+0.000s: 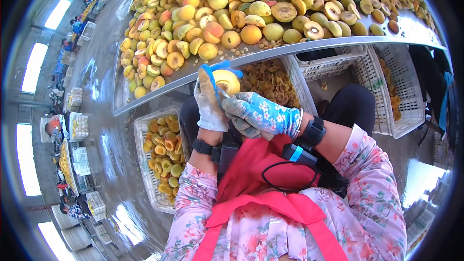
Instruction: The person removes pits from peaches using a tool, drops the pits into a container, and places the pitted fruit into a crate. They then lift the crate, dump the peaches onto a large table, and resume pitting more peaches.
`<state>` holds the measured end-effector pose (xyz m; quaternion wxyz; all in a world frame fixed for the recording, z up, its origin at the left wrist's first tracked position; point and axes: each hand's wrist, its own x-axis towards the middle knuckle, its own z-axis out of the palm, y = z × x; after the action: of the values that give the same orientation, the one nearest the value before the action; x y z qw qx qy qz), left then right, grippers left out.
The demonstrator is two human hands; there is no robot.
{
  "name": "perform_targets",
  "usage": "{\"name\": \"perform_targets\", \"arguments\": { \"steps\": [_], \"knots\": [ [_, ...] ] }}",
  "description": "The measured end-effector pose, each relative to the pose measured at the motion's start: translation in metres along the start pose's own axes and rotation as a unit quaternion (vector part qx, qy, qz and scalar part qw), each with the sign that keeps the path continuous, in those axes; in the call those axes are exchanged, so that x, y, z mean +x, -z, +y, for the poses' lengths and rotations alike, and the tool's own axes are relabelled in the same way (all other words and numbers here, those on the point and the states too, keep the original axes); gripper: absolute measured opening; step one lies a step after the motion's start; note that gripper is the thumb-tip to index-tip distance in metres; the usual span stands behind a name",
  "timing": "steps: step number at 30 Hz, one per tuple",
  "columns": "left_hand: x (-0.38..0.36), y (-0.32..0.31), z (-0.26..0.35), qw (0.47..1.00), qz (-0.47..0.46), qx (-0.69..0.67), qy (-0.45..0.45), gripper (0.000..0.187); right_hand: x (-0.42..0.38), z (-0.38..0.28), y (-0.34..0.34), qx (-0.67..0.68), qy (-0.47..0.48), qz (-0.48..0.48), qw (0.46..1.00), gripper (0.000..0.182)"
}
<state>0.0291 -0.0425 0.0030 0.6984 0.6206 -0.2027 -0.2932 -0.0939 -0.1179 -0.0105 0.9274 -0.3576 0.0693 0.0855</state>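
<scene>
A worker's left hand (211, 104), in a pale glove with blue fingertips, has its fingers clamped around a halved apricot (227, 81), cut face toward the camera, just below the front edge of a metal surface (290, 48) heaped with whole and split fruit. The right hand (258, 115), in a blue flowered glove, presses in from four o'clock, its fingers closed together; whether they grip a small blade or pitting tool cannot be told, since the spot where the hands meet is hidden. The apricot sits between the two hands, over the gap above a crate of pits and scraps (270, 82) at twelve o'clock from the worker's lap. A white crate of cut halves (162, 157) stands at nine o'clock, and more crates (386, 87) lie at two o'clock. The likeliest trouble is a slip: wet juice on gloves could let the half squirt out of the left hand's hold and drop among the scraps rather than with the good fruit. If a tool is in the right hand, a push toward the left palm could nick the glove. The pile (217, 9) on the surface crowds its lip, and a knock from a rising wrist might send loose fruit rolling over the edge onto the lap or floor. The cable (275, 176) looping across the red apron (261, 183) near the wrist bands could also snag a forearm mid-movement.
</scene>
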Motion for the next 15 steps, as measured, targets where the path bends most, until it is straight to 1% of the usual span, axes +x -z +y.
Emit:
{"name": "perform_targets", "arguments": {
  "steps": [1, 4, 6, 7, 10, 13, 15],
  "knots": [
    [-0.002, -0.004, 0.004, 1.0, -0.002, 0.014, 0.008, 0.064, 0.0, 0.002, -0.001, -0.016, 0.012, 0.012, 1.0, 0.026],
    [0.007, -0.002, -0.005, 0.999, 0.029, -0.027, -0.008, 0.056, -0.001, 0.001, -0.006, -0.066, 0.041, 0.046, 0.996, 0.023],
    [0.008, -0.006, -0.005, 0.999, 0.025, -0.038, 0.013, 0.061, 0.002, 0.003, -0.004, -0.121, 0.066, 0.074, 0.988, 0.023],
    [0.009, -0.008, -0.005, 0.999, 0.022, -0.043, 0.025, 0.064, 0.003, 0.003, -0.002, -0.14, 0.102, 0.07, 0.982, 0.023],
    [0.014, -0.003, -0.014, 0.983, -0.018, -0.173, 0.064, 0.065, 0.0, -0.002, 0.008, -0.182, 0.081, 0.055, 0.978, 0.037],
    [0.022, -0.001, -0.017, 0.973, -0.037, -0.217, 0.073, 0.065, -0.009, -0.016, 0.007, -0.281, 0.144, 0.065, 0.947, 0.023],
    [0.023, -0.007, -0.012, 0.982, -0.027, -0.177, 0.063, 0.066, -0.018, -0.027, 0.016, -0.293, 0.119, 0.028, 0.948, 0.024]
  ]
}}
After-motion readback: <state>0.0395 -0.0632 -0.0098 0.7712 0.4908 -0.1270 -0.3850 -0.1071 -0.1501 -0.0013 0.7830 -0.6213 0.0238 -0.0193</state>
